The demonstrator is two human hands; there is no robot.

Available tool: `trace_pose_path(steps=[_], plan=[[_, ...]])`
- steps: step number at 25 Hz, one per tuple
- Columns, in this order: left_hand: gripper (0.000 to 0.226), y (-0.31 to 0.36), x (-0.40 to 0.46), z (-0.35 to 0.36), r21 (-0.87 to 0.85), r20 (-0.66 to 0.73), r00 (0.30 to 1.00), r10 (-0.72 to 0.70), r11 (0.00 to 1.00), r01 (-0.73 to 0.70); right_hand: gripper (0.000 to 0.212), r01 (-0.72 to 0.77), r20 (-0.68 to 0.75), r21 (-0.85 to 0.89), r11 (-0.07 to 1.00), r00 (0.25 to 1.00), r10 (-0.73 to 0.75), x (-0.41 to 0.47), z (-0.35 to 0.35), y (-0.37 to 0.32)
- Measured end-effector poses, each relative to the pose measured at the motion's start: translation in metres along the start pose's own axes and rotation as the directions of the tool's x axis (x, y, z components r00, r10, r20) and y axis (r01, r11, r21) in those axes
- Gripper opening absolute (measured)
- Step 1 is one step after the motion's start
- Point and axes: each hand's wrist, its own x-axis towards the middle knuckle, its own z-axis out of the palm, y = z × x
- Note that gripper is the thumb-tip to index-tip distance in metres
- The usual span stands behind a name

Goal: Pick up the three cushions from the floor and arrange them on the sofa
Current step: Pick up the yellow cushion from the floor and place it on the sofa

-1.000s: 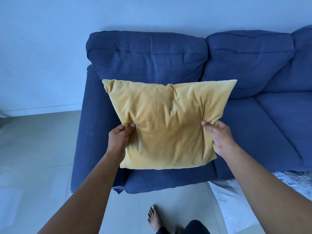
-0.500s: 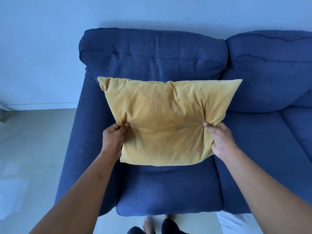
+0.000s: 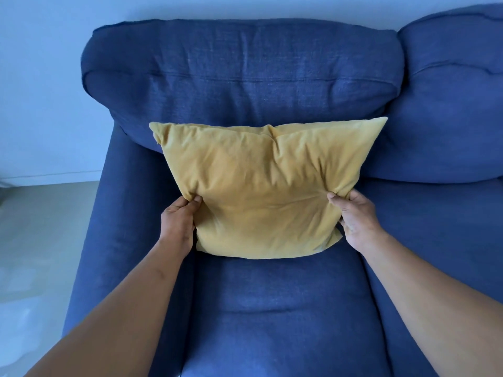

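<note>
Pale wall (image 3: 40, 77) and grey floor (image 3: 35, 227) sit left of a blue sofa (image 3: 272, 322) that fills the view, its right part cut off by the frame edge. One yellow cushion (image 3: 261, 191) stands on the left seat, leaning against the back cushion (image 3: 239, 72), long axis running left to right, face toward the camera. Left hand (image 3: 178, 221) pinches its lower left edge; right hand (image 3: 356, 216) grips the lower right edge. Its bottom right corner hides behind the right hand.

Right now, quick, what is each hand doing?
Left hand: closed, gripping the left edge of the yellow cushion.
Right hand: closed, gripping the cushion's right edge.
</note>
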Motion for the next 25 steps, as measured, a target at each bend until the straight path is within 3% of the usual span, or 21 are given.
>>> trace_pose_path(steps=[2,4,7,10,11,13,15,17,20,25], plan=[[0.019,-0.004,0.021,0.004,0.010,-0.021,0.999,-0.036,0.999,0.036,0.018,0.011,0.007,-0.065,0.998,1.000,-0.010,0.017,0.004,0.007],[0.019,-0.001,0.035,0.009,0.045,-0.043,0.997,-0.062,0.997,0.064,0.011,0.012,0.015,-0.094,0.996,1.000,-0.010,0.024,0.010,0.002],[0.021,0.018,0.045,0.012,0.081,-0.055,0.997,-0.053,0.995,0.058,0.017,0.028,-0.020,-0.028,0.999,0.999,-0.028,0.024,0.016,-0.025],[0.019,0.060,0.055,0.011,-0.008,0.024,0.999,0.024,1.000,-0.024,0.014,0.141,-0.030,0.110,0.984,0.990,-0.138,0.024,0.018,-0.067],[0.028,0.075,0.059,0.013,-0.022,0.084,0.995,0.046,0.999,-0.045,0.011,0.161,-0.014,0.128,0.979,0.987,-0.161,0.024,0.020,-0.080],[0.045,0.094,0.063,0.022,0.072,0.184,0.979,0.089,0.992,-0.103,0.025,0.181,0.016,0.048,0.982,0.983,-0.182,0.026,0.028,-0.095],[0.036,0.101,0.062,0.030,0.174,0.132,0.982,0.133,0.973,-0.155,0.023,0.210,0.001,-0.056,0.976,0.978,-0.211,0.028,0.034,-0.101],[0.019,0.103,0.060,0.027,0.108,0.025,0.987,0.157,0.981,-0.158,0.014,0.225,-0.056,-0.060,0.972,0.972,-0.229,0.028,0.031,-0.107],[0.017,0.098,0.057,0.017,-0.060,-0.007,0.986,0.167,0.984,-0.167,0.014,0.242,-0.114,0.021,0.970,0.965,-0.238,0.025,0.023,-0.110],[0.012,0.091,0.056,0.014,0.003,-0.044,0.989,0.139,0.990,-0.139,0.012,0.167,-0.135,0.011,0.986,0.977,-0.164,0.019,0.027,-0.099]])
